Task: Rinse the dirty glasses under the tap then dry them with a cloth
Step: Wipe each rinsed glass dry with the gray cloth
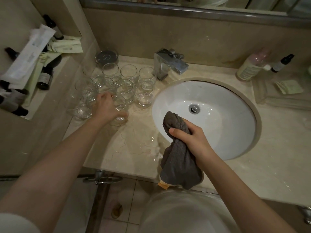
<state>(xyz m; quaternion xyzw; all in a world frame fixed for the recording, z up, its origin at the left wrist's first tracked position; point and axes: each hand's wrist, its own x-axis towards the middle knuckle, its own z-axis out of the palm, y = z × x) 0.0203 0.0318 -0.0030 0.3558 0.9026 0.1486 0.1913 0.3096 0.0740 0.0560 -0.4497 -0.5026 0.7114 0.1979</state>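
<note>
Several clear glasses (pixel 127 76) stand in a cluster on the marble counter left of the white sink (pixel 235 118). My left hand (pixel 105 107) wraps around the nearest glass (pixel 121 109) at the front of the cluster; the glass stands on the counter. My right hand (pixel 191 135) grips a bunched dark grey cloth (pixel 180 163) over the sink's front-left rim, with its loose end hanging past the counter edge. A square chrome tap (pixel 170 63) sits behind the basin, and I see no water running from it.
Water drops glisten on the counter (pixel 134 145) between the glasses and the sink. A wall niche (pixel 33 68) at left holds dark bottles and packets. Bottles (pixel 250 68) and a tray with sachets (pixel 289 88) stand right of the basin. A mirror runs along the back.
</note>
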